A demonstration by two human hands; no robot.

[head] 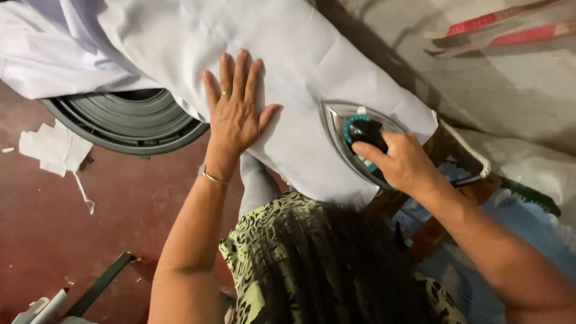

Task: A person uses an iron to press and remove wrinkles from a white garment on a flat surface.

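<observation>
Ironing a white cloth, one hand flat and one on the iron

The left hand point(237, 114) lies open, fingers spread, palm pressed flat on the white cloth point(282, 54), which covers the frame from 10 to 2 o'clock and hangs past the centre. At about 3 o'clock from that hand, the right hand point(401, 163) is closed around the dark handle of the iron point(354, 135), whose silver soleplate rests on the cloth near its lower right edge. A grey round ribbed tub point(129, 120) sits under the cloth at 9 o'clock, with white paper scraps point(54, 147) on the red floor point(72, 234) beside it
</observation>
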